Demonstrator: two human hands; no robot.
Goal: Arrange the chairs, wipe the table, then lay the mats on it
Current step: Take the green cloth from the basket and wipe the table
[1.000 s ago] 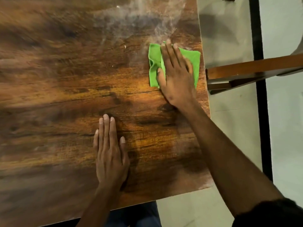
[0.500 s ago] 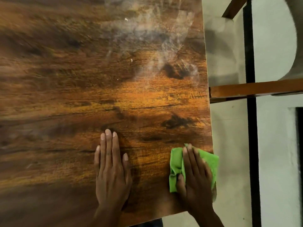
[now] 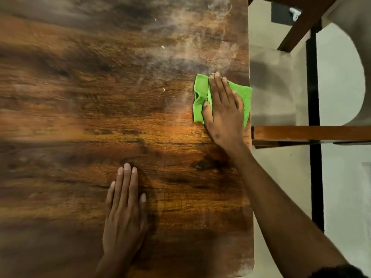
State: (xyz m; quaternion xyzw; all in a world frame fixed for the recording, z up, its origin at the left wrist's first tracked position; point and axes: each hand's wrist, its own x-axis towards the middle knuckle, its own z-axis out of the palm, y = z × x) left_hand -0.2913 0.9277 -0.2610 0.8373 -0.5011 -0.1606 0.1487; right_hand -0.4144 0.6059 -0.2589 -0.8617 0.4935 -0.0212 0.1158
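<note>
Two hands: both of yours lay on the table, well apart from each other.
Right hand: your right hand pressed flat on the cloth, fingers straight and close together, thumb laid along the cloth's left part.
Left hand: your left hand rested palm down on bare wood near the front edge, fingers straight and together, thumb slightly apart, holding nothing.
Cloth: it was green and crumpled, and lay on the table's right side, reaching the right edge, with one corner just over it; your right hand covered most of its middle.
Table: its top was dark wood grain with an orange sheen through the middle; it filled the left and centre of the view.
Dust: a pale, smeared haze lay on the wood beyond the cloth, toward the far right corner; a few small white specks lay to the left of it.
Chair: wooden chair rails stood just beside the table's right edge, one running level near your right wrist, another slanted at the top right.
Floor: pale floor showed to the right of the table, crossed by a dark strip running front to back.
Mats: you had none on the table in this view.
</note>
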